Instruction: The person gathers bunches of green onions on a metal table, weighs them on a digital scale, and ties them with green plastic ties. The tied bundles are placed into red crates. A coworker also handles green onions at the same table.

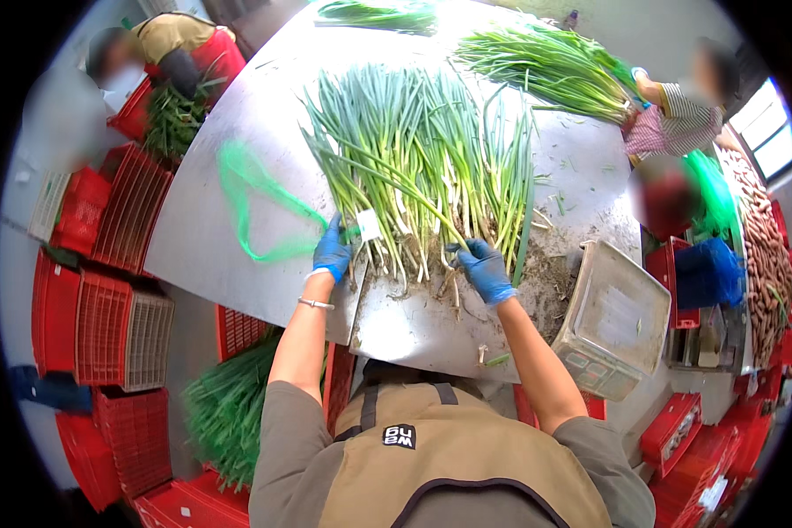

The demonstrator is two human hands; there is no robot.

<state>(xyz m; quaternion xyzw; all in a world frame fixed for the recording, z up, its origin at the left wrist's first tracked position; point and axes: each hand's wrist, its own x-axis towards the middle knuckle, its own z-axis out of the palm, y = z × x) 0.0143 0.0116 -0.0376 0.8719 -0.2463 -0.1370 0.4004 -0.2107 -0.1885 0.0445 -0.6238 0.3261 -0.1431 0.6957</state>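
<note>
A wide heap of scallions (pixel 409 158) lies before me on the metal table, green tops pointing away and soil-covered roots towards me. My right hand (pixel 485 267), in a blue glove, pinches one scallion (pixel 416 191) near its root end; its stalk slants up and left across the heap. At the heap's left edge is my left hand (pixel 333 254), also gloved in blue. It grips a green mesh band (pixel 280 247) that loops out over the table. A white tag (pixel 369 225) sits beside these fingers, against the stalks.
Loose soil (pixel 541 284) and trimmings litter the metal table (pixel 191 218). A lidded plastic bin (pixel 617 310) stands at its right edge. Another scallion bundle (pixel 554 72) lies far right, by a person in striped sleeves (pixel 690 109). Red crates (pixel 102 323) and netted greens (pixel 231 402) are left.
</note>
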